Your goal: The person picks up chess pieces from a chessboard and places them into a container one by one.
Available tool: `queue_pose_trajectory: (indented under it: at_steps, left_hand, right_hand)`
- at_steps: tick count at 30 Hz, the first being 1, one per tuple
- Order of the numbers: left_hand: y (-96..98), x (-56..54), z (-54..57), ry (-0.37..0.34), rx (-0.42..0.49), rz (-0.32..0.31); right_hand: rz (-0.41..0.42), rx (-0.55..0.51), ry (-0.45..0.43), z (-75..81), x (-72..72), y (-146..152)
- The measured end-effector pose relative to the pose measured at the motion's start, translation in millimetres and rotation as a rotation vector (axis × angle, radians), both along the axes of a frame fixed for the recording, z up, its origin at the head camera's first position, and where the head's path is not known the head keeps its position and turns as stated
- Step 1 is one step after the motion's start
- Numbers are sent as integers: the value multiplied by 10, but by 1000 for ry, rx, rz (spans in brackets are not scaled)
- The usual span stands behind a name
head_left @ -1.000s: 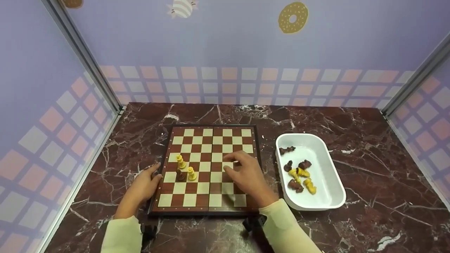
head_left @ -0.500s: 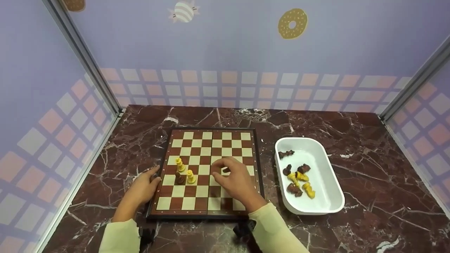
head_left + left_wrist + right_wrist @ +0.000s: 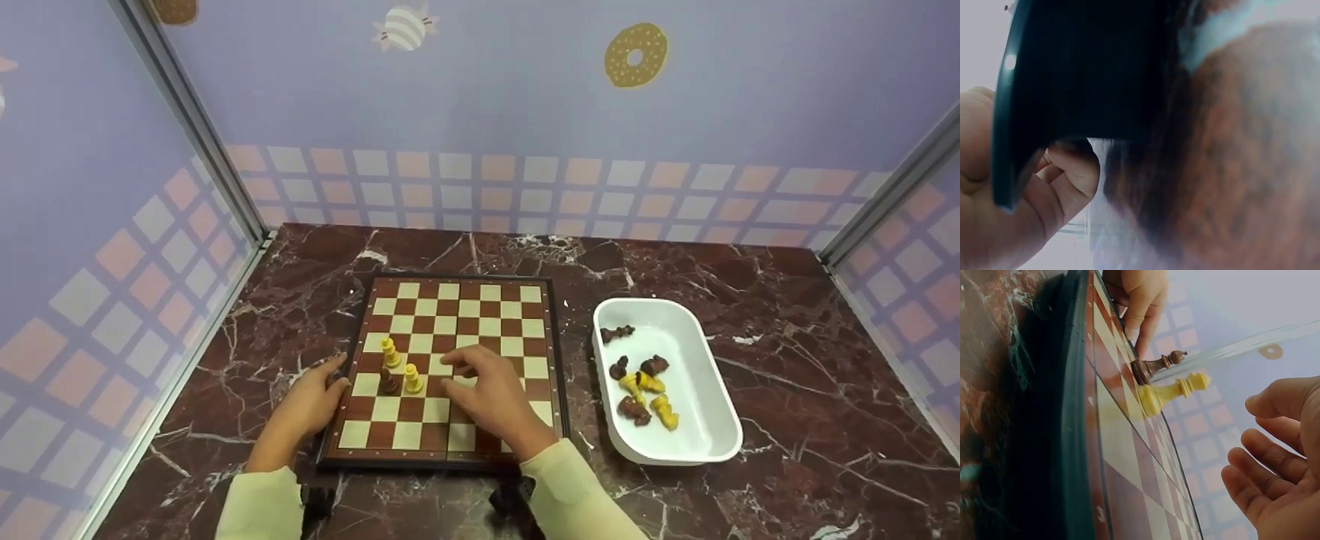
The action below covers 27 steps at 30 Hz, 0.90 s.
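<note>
A brown and cream chessboard [image 3: 427,435] lies before me. On its left half stand a brown chess piece [image 3: 388,381] with a small knob on top and two yellow chess pieces, the nearer one [image 3: 412,379] beside the brown one and the other [image 3: 390,352] just beyond. My right hand [image 3: 491,394] hovers over the board to the right of these pieces; thumb and fingers are apart, nothing between them, as the right wrist view confirms. My left hand [image 3: 307,401] rests at the board's left edge. In the left wrist view a dark shape covers much of the left hand [image 3: 1022,208].
Right of the board stands a white tray [image 3: 720,420] holding several brown and yellow chess pieces lying on their sides. A dark red marble tabletop [image 3: 810,360] lies beneath everything. Patterned walls [image 3: 495,97] enclose the back and sides.
My right hand has moved left across the board, closer to the standing pieces. The left hand has stayed at the board's edge, and the pieces stand where they were.
</note>
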State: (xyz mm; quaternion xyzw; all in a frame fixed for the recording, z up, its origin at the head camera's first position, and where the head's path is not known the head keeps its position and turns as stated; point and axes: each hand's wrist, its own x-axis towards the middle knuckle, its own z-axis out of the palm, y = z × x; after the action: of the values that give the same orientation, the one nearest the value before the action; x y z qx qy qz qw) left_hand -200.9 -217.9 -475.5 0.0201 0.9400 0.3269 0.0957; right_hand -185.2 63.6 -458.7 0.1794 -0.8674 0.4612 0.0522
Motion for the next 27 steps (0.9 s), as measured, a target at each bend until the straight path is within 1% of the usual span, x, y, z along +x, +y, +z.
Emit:
queue_pose_trajectory:
  at_steps: [2,6,9,13,19,27]
  left_hand:
    - [-17,11,10,8,-7,0]
    - [-21,-2,30,-13,8,11]
    - [-16,-11,29,-26,8,20]
    - [-20,-6,17,-5,-3,20]
    - [-17,-6,18,17,-7,9]
    - [-5,12,-7,10,7,14]
  right_hand:
    - [16,18,-4,3,0,-54]
    - [48,37,-12,8,-27,-140]
    - [69,27,-45,-6,-47,-186]
    - [84,6,-82,-33,-63,-251]
    - [82,36,-66,-44,-92,-336]
    - [58,112,-94,-57,-96,-410]
